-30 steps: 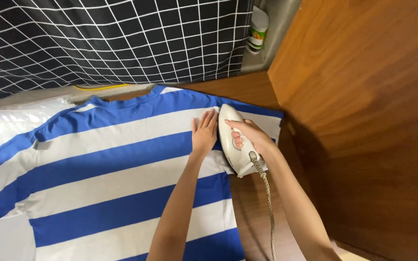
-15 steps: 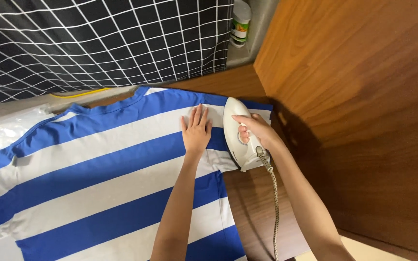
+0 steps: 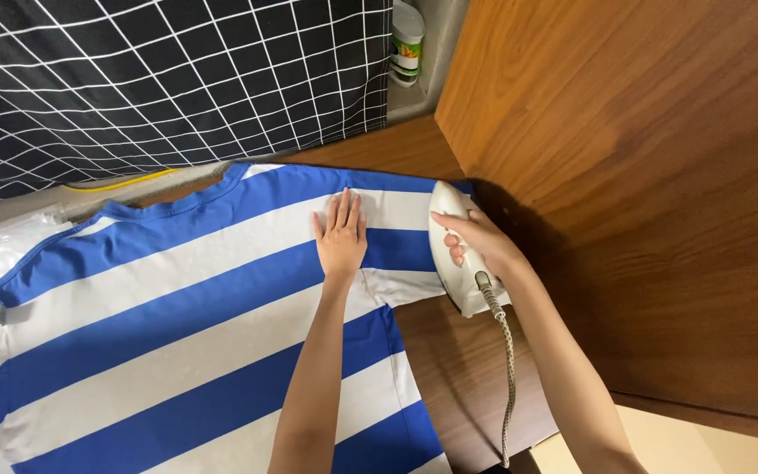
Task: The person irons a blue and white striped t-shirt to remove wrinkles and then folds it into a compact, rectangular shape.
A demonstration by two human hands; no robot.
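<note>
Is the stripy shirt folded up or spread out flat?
Spread out flat. The shirt lies open across the table, the left hand pressing it smooth beside the iron.

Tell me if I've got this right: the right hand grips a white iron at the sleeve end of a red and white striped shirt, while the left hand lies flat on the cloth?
Nearly. The shirt is blue and white striped, not red and white, as the head view shows. The rest holds: the right hand grips the white iron at the sleeve end, and the left hand lies flat on the cloth.
</note>
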